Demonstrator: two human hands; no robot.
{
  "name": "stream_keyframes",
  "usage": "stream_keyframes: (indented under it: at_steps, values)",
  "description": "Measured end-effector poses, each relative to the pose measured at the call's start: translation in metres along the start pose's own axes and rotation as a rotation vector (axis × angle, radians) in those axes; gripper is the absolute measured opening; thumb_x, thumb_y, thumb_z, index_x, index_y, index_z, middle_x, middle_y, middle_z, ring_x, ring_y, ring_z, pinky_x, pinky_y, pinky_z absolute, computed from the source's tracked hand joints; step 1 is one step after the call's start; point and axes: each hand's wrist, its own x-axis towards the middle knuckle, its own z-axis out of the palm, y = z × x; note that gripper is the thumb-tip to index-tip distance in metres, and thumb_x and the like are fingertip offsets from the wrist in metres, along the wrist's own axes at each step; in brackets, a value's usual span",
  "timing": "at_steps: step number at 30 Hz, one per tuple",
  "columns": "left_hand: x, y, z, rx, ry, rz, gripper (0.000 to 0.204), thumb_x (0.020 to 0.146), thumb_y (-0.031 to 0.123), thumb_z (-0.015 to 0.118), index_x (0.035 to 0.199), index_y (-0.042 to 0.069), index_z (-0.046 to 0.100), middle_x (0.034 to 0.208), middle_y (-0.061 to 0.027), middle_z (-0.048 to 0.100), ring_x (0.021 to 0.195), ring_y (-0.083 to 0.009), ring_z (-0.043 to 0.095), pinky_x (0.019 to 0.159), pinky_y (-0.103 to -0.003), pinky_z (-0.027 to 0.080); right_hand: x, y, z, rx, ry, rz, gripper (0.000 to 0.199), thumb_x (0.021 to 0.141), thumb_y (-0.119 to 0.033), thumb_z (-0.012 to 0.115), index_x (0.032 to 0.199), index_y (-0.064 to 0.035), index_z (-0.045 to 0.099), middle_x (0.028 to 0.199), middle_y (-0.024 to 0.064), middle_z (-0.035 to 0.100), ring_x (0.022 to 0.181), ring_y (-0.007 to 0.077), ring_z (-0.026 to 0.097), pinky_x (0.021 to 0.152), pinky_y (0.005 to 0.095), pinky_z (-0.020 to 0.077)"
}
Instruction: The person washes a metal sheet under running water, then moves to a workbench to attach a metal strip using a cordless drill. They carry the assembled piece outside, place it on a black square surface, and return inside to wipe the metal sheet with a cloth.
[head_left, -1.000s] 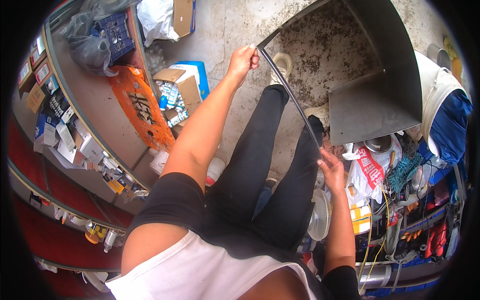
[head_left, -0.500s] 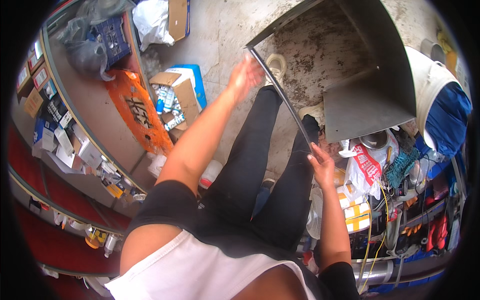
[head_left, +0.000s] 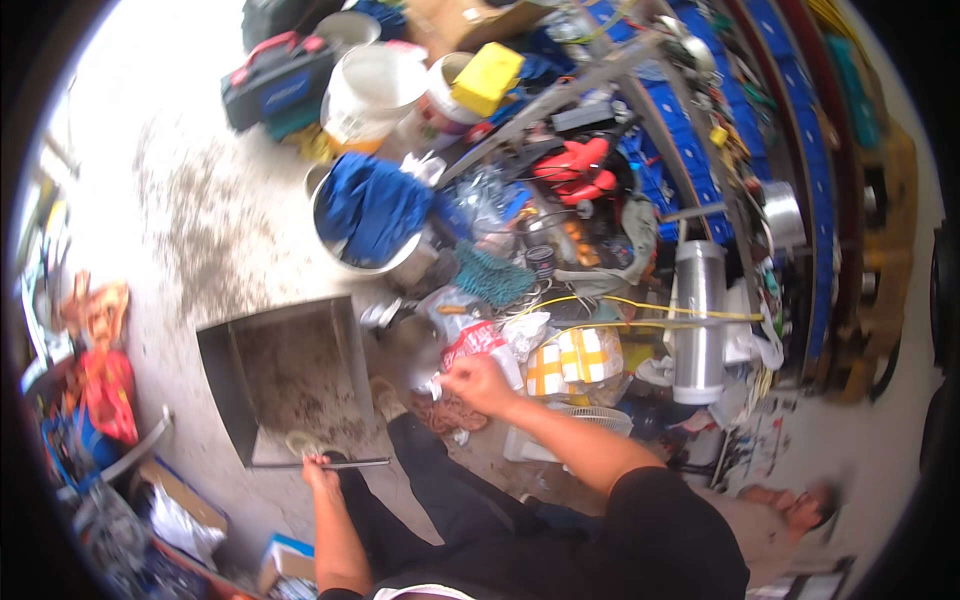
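Note:
A dark grey sheet-metal box point(head_left: 362, 365), its top side open, stands on the floor in front of me. My left hand point(head_left: 320, 472) is closed around the thin bar along its near edge. Over the clutter to the right, my right hand point(head_left: 478, 385) has its fingers pinched together. A small white bit point(head_left: 435, 386) shows at the fingertips, and whether it is held I cannot make out. Just beyond it is a blurred grey round thing point(head_left: 410, 348). A white plastic bag with red print point(head_left: 478, 342) lies behind the right hand.
A white bucket with blue cloth point(head_left: 370, 212) stands beyond the box. Farther back are more buckets point(head_left: 372, 85) and a black toolbox point(head_left: 280, 85). Taped white packages point(head_left: 575, 360), a silver duct roll point(head_left: 698, 320) and yellow cable lie right. Another person point(head_left: 770, 520) is at lower right.
My view has swung right, so the box now appears at lower left. My left hand, open before, has closed on the box's bar. My right hand has left the bar and reached over the clutter.

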Motion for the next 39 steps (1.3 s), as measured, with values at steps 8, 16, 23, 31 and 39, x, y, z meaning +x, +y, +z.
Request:
stream_keyframes:
  at_steps: [8, 16, 23, 31, 39]
  values:
    - [0.032, 0.037, -0.003, 0.059, 0.029, -0.110, 0.019, 0.092, 0.014, 0.038, 0.099, -0.001, 0.047, 0.086, -0.0111, 0.056, 0.073, -0.0188, 0.057, 0.074, -0.033, 0.051, -0.056, 0.013, -0.175, 0.068, 0.556, -0.126, 0.029, 0.076, -0.007, 0.063, 0.103, -0.0009, 0.054, 0.083, 0.0049, 0.051, 0.059, 0.0085, 0.050, 0.052, 0.0218, 0.0425]
    - [-0.011, 0.085, 0.011, 0.189, 0.132, -0.125, 0.017, 0.090, 0.010, 0.032, 0.091, -0.001, 0.044, 0.078, -0.0116, 0.055, 0.064, -0.0182, 0.056, 0.065, -0.031, 0.052, -0.112, 0.063, -0.324, 0.004, 1.044, -0.249, 0.025, 0.085, -0.010, 0.053, 0.108, -0.0032, 0.049, 0.078, 0.0024, 0.052, 0.060, 0.0072, 0.048, 0.053, 0.0200, 0.0406]
    - [0.045, 0.107, -0.032, 0.236, -0.028, -0.116, 0.015, 0.090, 0.010, 0.031, 0.088, -0.001, 0.040, 0.071, -0.0104, 0.053, 0.060, -0.0183, 0.054, 0.058, -0.029, 0.052, -0.131, 0.099, -0.531, -0.582, 1.391, 0.169, 0.030, 0.074, -0.011, 0.061, 0.102, -0.0039, 0.055, 0.093, 0.0130, 0.059, 0.079, 0.0262, 0.058, 0.071, 0.0332, 0.0458]
    - [-0.011, 0.114, -0.003, 0.310, 0.034, -0.058, 0.023, 0.092, 0.015, 0.028, 0.085, -0.002, 0.042, 0.071, -0.0099, 0.052, 0.060, -0.0186, 0.051, 0.059, -0.027, 0.049, -0.076, 0.092, -0.577, -1.097, 0.928, 0.516, 0.052, 0.068, -0.016, 0.067, 0.117, -0.0097, 0.051, 0.110, 0.0130, 0.056, 0.105, 0.0309, 0.051, 0.089, 0.0389, 0.0420]
    - [0.004, 0.113, -0.012, 0.299, 0.100, -0.033, 0.024, 0.094, 0.018, 0.031, 0.106, -0.001, 0.038, 0.091, -0.0134, 0.057, 0.081, -0.0221, 0.058, 0.074, -0.032, 0.050, -0.084, 0.133, -0.619, -0.894, 0.851, 0.361, 0.064, 0.060, -0.012, 0.063, 0.122, -0.0127, 0.048, 0.112, 0.0149, 0.056, 0.104, 0.0298, 0.053, 0.088, 0.0348, 0.0421]
